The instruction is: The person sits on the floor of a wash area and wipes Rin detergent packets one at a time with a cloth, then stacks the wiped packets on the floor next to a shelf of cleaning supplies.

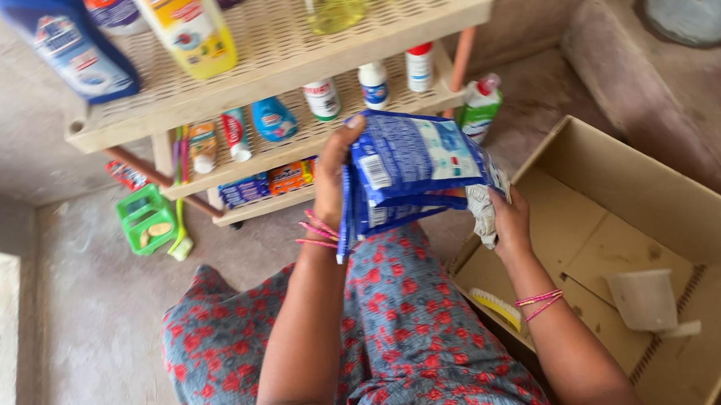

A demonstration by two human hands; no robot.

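- Left hand [333, 178]: raised at centre frame, fingers closed around the left edge of a stack of blue pouches [408, 171], thumb tip showing over the top.
- Right hand [508, 218]: at 4 o'clock of the pouches, closed on their lower right corner together with a crumpled white wrapper [482, 211].
- Blue pouches: held in the air between both hands, above the lap in the red-flowered dress [400, 339], in front of the shelf.
- Plastic shelf rack [282, 62]: at 12 o'clock, three beige tiers bearing bottles and tubes.
- Cardboard box [716, 225]: open, at 4 o'clock on the floor, with a white cup [643, 298] inside.
- Green basket [146, 220]: at 9 o'clock, beside the rack's leg.
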